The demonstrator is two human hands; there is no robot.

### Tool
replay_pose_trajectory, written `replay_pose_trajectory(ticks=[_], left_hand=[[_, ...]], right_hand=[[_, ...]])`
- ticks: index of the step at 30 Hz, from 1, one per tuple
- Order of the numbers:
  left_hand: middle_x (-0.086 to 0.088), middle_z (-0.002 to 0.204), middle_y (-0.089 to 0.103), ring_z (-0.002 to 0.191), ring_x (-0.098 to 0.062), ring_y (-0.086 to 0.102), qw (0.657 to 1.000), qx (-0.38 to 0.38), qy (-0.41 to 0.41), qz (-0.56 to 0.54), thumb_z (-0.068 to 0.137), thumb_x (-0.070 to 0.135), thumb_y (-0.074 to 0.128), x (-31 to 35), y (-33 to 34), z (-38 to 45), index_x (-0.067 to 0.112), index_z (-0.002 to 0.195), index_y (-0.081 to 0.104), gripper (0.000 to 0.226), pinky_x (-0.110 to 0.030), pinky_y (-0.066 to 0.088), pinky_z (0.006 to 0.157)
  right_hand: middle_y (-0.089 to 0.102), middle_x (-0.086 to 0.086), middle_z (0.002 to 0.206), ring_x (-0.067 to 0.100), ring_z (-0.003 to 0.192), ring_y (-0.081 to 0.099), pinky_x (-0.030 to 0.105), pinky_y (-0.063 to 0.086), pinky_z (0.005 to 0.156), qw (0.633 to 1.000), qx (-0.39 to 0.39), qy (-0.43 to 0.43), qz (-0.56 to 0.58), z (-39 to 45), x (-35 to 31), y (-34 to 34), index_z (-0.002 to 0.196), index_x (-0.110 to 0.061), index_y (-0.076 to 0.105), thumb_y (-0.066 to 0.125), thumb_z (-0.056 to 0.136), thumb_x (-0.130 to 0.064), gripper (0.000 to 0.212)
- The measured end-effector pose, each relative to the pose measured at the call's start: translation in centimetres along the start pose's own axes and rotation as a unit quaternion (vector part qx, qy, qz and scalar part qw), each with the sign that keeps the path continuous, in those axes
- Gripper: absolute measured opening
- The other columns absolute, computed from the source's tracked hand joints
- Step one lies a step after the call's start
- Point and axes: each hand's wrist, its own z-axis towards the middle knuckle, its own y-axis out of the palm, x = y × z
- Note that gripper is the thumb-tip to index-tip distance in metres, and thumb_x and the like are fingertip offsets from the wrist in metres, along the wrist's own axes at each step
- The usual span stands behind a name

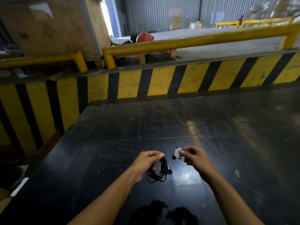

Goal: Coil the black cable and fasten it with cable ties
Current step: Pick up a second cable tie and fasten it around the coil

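At the near edge of the black tabletop [113, 130] we see two dark bundles [151, 211] lying between our forearms; they are too dark and blurred to identify further.

Just beyond them, our left hand [144, 164] holds the coiled black cable [158, 172] above the tabletop. The thumb and fingers are pinched together on the top of the coil, and the loops hang below the hand. A small black connector [168, 171] with a pale spot sticks out on the coil's right side. We cannot tell whether any tie is already around the loops.

Near the coil but apart from it, our right hand [197, 158] is raised at about the same height. Its thumb and fingers are pressed together on a small white-and-black piece [177, 153], which juts out to the left of the fingertips. We cannot tell what this piece is.

The tabletop is scuffed and glossy, with a bright reflection just beside the right wrist.

Past the far edge of the tabletop stands a low wall painted in yellow and black hazard stripes [146, 82]. Above it runs a yellow steel guard rail [194, 40]. Behind the rail on the left sits a large wooden crate [53, 25]. An orange rounded object [144, 37] rests further back, in front of a grey corrugated wall [162, 12].
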Motion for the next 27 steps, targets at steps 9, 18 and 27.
replay_pose_trajectory(ticks=[9,18,27], left_hand=[[0.004,0.062,0.052,0.049,-0.009,0.045,0.989,-0.111,0.083,0.048,0.074,0.054,0.067,6.5,0.0,-0.4,0.002,0.092,0.067,0.055,-0.026,0.040,0.055],[0.002,0.063,0.052,0.049,-0.007,0.045,0.982,-0.109,0.150,0.032,0.086,0.021,0.065,7.3,0.5,-0.9,0.005,0.097,0.071,0.020,-0.019,0.040,0.049],[0.004,0.061,0.054,0.046,-0.008,0.045,0.979,-0.136,0.146,0.043,0.085,0.034,0.065,9.0,-0.4,-1.1,0.016,0.089,0.072,0.020,-0.022,0.039,0.050]], right_hand=[[0.058,0.011,0.069,0.011,0.052,0.048,0.017,0.040,0.046,0.988,-0.102,-0.111,-0.040,-0.4,-7.9,0.6,0.089,0.001,0.065,0.064,0.086,-0.006,0.007],[0.067,-0.002,0.078,0.003,0.061,0.059,0.023,0.047,0.058,0.972,-0.018,-0.200,-0.125,0.2,-8.6,0.9,0.088,-0.021,0.069,0.066,0.086,-0.017,0.005],[0.062,-0.015,0.092,0.000,0.086,0.060,0.011,0.046,0.068,0.913,-0.050,-0.317,-0.251,0.4,-9.9,-0.6,0.086,-0.022,0.074,0.067,0.085,-0.023,0.007]])
